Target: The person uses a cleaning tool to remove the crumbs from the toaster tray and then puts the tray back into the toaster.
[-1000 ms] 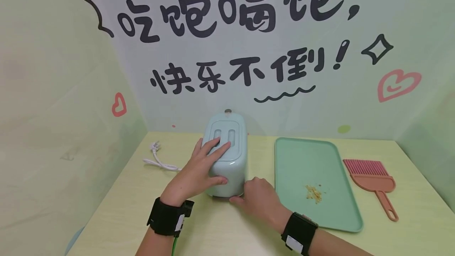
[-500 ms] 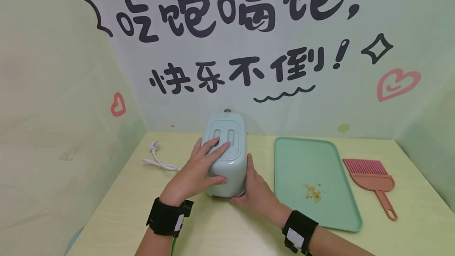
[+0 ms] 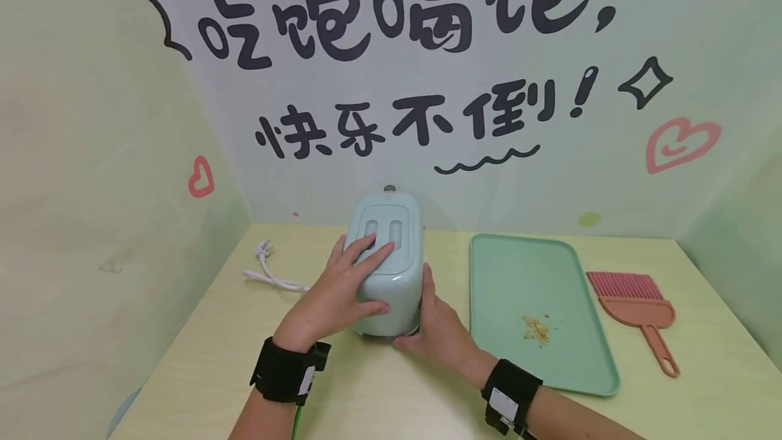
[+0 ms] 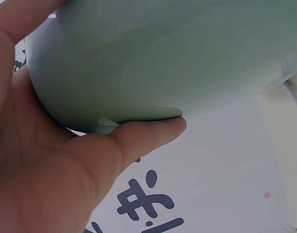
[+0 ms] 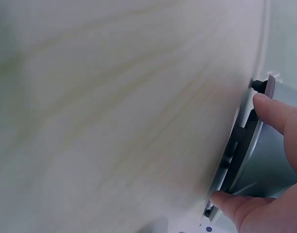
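A pale blue toaster (image 3: 391, 311) stands near the middle of the table, its two slots on top and a knob at the far end. My left hand (image 3: 332, 294) rests on its near left corner, straight fingers spread across the top, thumb (image 4: 148, 136) lying along the surface. My right hand (image 3: 449, 338) holds the lower near right corner: the fingers reach up the right side and the thumb sits at the bottom front edge. In the right wrist view, thumb and a finger press at the dark base (image 5: 243, 150), where black feet show. Left fingertips partly cover the slots.
A green tray (image 3: 519, 263) with crumbs (image 3: 536, 330) lies to the right. Beyond it is a brush (image 3: 641, 314) with pink bristles. The white power cord and plug (image 3: 264, 250) lie on the table (image 3: 208, 358) at left. A printed wall stands behind.
My right hand has gone from curled at the toaster's lower right corner to fingers extended along its side. The left hand has stayed in place.
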Demonstrator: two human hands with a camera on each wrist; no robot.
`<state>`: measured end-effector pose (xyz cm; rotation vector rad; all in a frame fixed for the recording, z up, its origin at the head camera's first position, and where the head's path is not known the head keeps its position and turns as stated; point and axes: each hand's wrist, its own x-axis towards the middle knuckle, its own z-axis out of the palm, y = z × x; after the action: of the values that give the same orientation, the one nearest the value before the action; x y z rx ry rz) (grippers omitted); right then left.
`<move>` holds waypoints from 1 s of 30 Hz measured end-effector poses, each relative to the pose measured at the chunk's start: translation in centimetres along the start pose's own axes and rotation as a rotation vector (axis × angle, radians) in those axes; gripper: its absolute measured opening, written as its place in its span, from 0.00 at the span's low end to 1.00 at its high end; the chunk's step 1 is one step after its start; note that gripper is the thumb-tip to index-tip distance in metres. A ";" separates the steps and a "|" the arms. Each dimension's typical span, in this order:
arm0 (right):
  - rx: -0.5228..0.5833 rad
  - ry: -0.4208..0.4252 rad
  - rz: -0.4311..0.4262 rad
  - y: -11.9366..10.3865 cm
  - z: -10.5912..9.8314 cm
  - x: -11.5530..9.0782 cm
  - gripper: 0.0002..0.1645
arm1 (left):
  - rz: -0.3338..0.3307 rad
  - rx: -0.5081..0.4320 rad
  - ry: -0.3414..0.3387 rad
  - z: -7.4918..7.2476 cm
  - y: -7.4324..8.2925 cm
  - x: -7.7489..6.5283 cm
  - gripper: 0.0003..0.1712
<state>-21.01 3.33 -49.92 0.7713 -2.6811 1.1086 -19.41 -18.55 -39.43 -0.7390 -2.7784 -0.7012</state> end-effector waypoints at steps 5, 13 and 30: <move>-0.015 0.006 0.002 0.1 0.2 0.0 0.83 | 0.004 0.006 0.007 0.2 -0.1 0.0 0.56; -0.057 -0.002 0.009 0.1 -0.1 -0.1 0.82 | 0.000 -0.007 0.010 0.4 0.0 0.2 0.56; -0.149 -0.088 0.159 -3.6 -10.0 -1.0 0.57 | -0.037 0.023 0.016 0.5 -0.5 -0.3 0.57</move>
<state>-18.92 8.46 -40.82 0.6050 -2.9026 0.9113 -19.44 -18.81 -40.19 -0.6768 -2.7874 -0.6779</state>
